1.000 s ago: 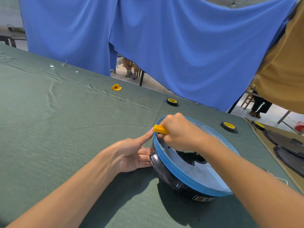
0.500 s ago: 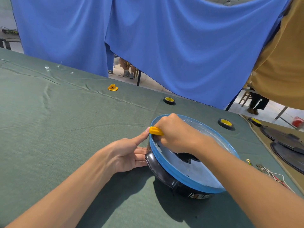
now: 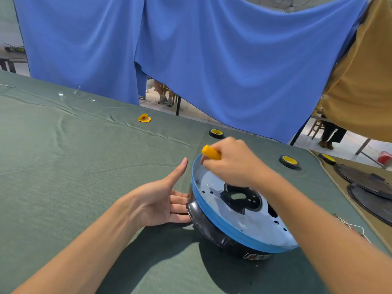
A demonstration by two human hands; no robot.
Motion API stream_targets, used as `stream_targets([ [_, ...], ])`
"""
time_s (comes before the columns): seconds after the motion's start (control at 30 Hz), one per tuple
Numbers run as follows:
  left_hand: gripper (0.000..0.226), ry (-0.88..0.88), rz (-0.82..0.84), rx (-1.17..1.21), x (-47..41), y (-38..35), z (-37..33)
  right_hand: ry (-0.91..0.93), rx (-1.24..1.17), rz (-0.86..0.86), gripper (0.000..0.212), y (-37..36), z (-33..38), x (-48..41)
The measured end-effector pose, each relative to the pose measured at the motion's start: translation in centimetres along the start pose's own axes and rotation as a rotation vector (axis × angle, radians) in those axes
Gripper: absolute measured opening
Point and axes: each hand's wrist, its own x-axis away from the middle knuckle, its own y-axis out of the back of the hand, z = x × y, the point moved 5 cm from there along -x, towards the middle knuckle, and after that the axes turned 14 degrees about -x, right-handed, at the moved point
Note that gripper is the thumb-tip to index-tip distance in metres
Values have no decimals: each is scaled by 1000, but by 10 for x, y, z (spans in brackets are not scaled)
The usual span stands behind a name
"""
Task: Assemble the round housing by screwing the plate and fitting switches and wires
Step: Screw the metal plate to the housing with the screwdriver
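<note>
On green cloth [image 3: 63, 166], near the right edge of the table: round housing [image 3: 212, 228], black bowl under a blue rim, tilted so its open face leans toward the wearer, pale plate [image 3: 250, 223] seated inside. Right hand [image 3: 233, 164] clenched on a yellow-handled screwdriver [image 3: 211, 152], poised over the far-left rim; shaft and tip hidden behind the fingers, so contact with a screw cannot be told. Handle's long axis slanting up and left, away from the plate. Left hand [image 3: 161, 200] released, palm open, fingertips touching the black wall at the housing's left side, thumb raised clear. Screw holes at the plate's left edge just below the right fist, nearer than to the left hand. Likely step: driving a plate screw.
</note>
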Motion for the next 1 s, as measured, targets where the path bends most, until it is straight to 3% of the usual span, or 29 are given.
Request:
stream_targets([
  [0.1, 67, -5, -13, -45, 2, 0, 0, -12, -351, -150, 47, 28, -3, -2],
  [0.2, 53, 11, -31, -64, 2, -2, 1, -13, -251, -189, 63, 36, -4, -1],
  [0.47, 69, 38, -35, -19, 4, -5, -1, 155, -137, -290, 30, 31, 7, -4],
  [1.0, 66, 22, -63, -19, 3, -5, -1, 165, -130, -191, 23, 25, 15, -9],
])
